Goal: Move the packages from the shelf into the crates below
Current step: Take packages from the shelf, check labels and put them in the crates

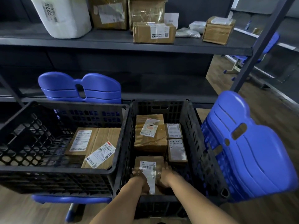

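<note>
Both hands reach down into the right black crate [199,136]. My left hand [140,178] and my right hand [163,177] grip the two sides of a small taped brown box [149,165] with a barcode label, near the crate's front wall. Three other brown parcels lie behind it, the largest [150,135] at the back. The left black crate [48,110] holds two flat cardboard packages [95,146]. On the dark shelf [113,44] above remain a big white bundle [64,16], several brown boxes [153,32] and pale bags [187,33].
Both crates rest on blue plastic chairs; one chair back [80,86] rises behind the left crate, another [252,146] stands to the right. A shelf upright [258,46] slants at right. Wooden floor shows below and to the right.
</note>
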The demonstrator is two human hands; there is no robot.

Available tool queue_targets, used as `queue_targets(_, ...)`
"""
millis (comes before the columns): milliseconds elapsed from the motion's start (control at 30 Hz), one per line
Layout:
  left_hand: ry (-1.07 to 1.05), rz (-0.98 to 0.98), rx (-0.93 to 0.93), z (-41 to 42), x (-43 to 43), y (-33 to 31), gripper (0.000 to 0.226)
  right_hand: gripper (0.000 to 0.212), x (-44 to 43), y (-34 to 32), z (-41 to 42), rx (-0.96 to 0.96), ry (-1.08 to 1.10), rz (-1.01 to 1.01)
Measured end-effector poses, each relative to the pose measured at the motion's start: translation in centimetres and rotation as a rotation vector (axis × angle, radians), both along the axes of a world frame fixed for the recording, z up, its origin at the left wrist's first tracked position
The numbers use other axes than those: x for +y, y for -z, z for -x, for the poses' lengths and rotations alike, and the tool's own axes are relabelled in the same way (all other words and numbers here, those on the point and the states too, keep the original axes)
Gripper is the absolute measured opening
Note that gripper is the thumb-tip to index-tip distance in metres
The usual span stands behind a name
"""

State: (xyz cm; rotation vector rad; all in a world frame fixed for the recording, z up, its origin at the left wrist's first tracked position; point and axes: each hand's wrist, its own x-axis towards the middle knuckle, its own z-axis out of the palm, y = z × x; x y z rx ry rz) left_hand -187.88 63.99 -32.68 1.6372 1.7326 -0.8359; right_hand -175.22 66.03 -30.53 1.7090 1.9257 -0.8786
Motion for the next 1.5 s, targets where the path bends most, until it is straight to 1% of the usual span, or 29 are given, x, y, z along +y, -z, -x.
queue_targets(33, -0.010, 0.018, 0.043, 0.0, -0.1, 0.1, 0.080, 0.074, -0.1, -0.2, 0.1, -0.033, -0.040, -0.042)
queue_targets(100, -0.099, -0.032, -0.017, 0.4, -0.1, -0.5, 0.094, 0.079, 0.0, -0.8, 0.3, -0.066, -0.117, -0.082)
queue_targets(133, -0.129, -0.064, -0.055, 0.5, -0.1, -0.7, 0.096, 0.079, 0.1, -0.7, 0.5, -0.083, -0.146, -0.083)
queue_targets(233, -0.155, -0.105, -0.120, 0.4, -0.3, -1.3, 0.095, 0.081, 0.3, -0.1, 0.7, -0.099, -0.212, -0.041)
queue_targets(333, -0.115, -0.055, -0.148, 0.3, -0.2, -0.7, 0.098, 0.089, 0.3, 1.1, 0.7, -0.124, -0.240, -0.004)
queue_targets(433, -0.065, -0.002, -0.096, 0.2, -0.2, -0.6, 0.096, 0.089, 0.5, 1.6, 0.7, -0.145, -0.252, 0.010)
queue_targets(500, -0.062, -0.007, -0.076, 0.2, 0.0, -0.2, 0.093, 0.091, 0.6, 1.6, 0.9, -0.156, -0.271, 0.014)
queue_targets(633, -0.011, -0.022, -0.067, 0.0, 0.2, -0.2, 0.102, 0.087, 0.9, 2.1, 0.9, -0.156, -0.251, 0.026)
queue_targets(733, -0.015, -0.029, -0.077, 0.0, 0.1, -0.6, 0.103, 0.095, 0.8, 1.7, 0.9, -0.147, -0.263, 0.032)
queue_targets(833, -0.038, -0.103, -0.120, -0.2, -0.2, -1.8, 0.104, 0.079, 0.3, 0.5, 0.8, -0.088, -0.260, -0.030)
queue_targets(900, -0.047, -0.182, -0.138, -0.3, -0.4, -3.0, 0.100, 0.071, -0.1, -1.1, 0.5, -0.069, -0.264, -0.079)
queue_targets(967, -0.019, -0.230, -0.126, -0.4, -0.7, -4.9, 0.091, 0.067, -0.4, -3.5, 0.2, -0.041, -0.270, -0.127)
queue_targets(1100, 0.032, -0.304, -0.121, -0.3, -1.1, -10.2, 0.080, 0.070, -0.8, -9.7, -0.2, 0.040, -0.247, -0.248)
queue_targets(1233, 0.053, -0.389, -0.159, 0.5, -1.0, -16.9, 0.079, 0.073, -0.2, -15.8, -0.1, 0.093, -0.205, -0.340)
queue_targets(1400, 0.005, -0.499, -0.220, 2.0, -0.3, -24.1, 0.079, 0.074, 1.0, -23.0, -0.1, 0.141, -0.124, -0.353)
queue_targets(1500, -0.004, -0.577, -0.207, 3.0, 0.5, -27.9, 0.075, 0.073, 1.9, -26.6, 0.0, 0.163, -0.089, -0.389)
